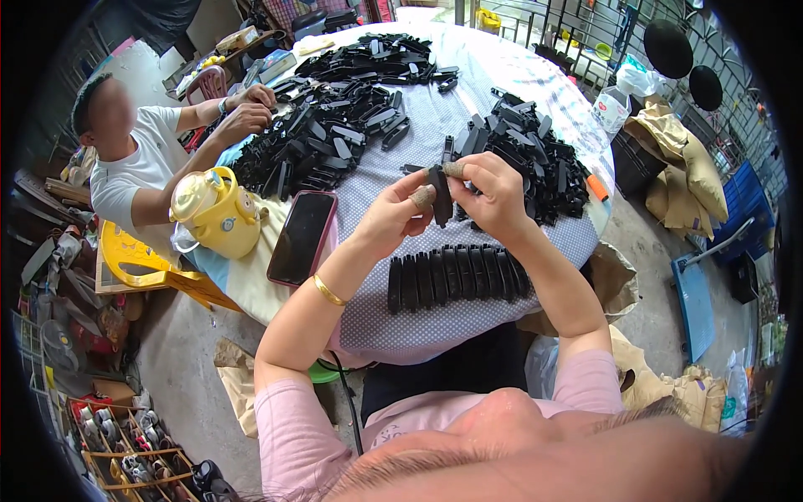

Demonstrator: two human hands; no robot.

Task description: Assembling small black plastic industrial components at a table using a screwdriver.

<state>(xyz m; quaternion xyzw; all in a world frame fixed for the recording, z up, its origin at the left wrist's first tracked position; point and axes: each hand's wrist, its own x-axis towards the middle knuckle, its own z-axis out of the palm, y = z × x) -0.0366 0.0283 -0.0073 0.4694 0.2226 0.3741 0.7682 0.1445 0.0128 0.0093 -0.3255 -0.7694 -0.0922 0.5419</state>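
Both hands are up over the table [468, 326], left hand [393, 213] and right hand [493, 197] each pinched shut on one black plastic clip [438, 194] held upright between them, with a neat row of finished clips [456, 276] at 6 o'clock and a pink phone [301, 237] at 9.

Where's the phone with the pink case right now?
In the head view the phone lies face up on the table's cloth, to the person's left, between the yellow kettle and the left hand, not touched by either hand.
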